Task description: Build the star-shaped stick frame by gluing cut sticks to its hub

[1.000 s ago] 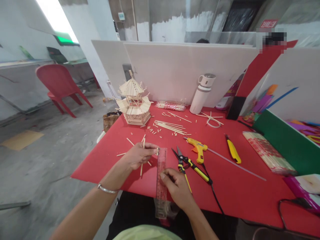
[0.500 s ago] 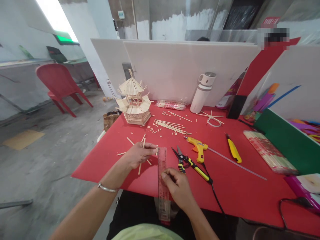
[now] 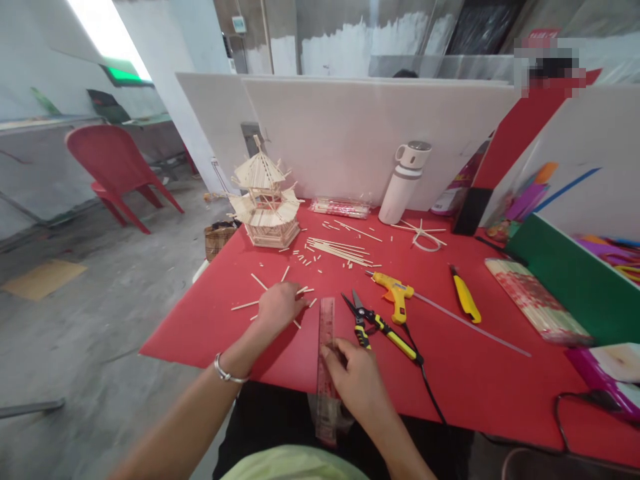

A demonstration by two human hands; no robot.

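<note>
My left hand (image 3: 281, 307) is lowered over several thin wooden sticks that fan out on the red table like a star. Its fingers are curled downward and mostly hidden; pale stick ends (image 3: 303, 291) poke out beside them, so it seems to grip a stick. A short stick piece (image 3: 313, 302) lies just right of the fingertips. Between thumb and fingers, my right hand (image 3: 350, 370) pinches a clear plastic ruler (image 3: 327, 327), which reaches past the table's front edge toward my lap. Black-and-yellow cutters (image 3: 367, 317) rest right of the ruler.
A stick-built pagoda model (image 3: 265, 200) stands at the back left. Loose sticks (image 3: 340, 251) lie mid-table. A yellow glue gun (image 3: 395, 293), a yellow utility knife (image 3: 465, 297), a white flask (image 3: 404, 180) and a bagged stick bundle (image 3: 537, 300) occupy the right side.
My left hand has moved from the ruler's top end down and left onto the fanned sticks. The ruler stays in my right hand almost unmoved. The view has shifted slightly.
</note>
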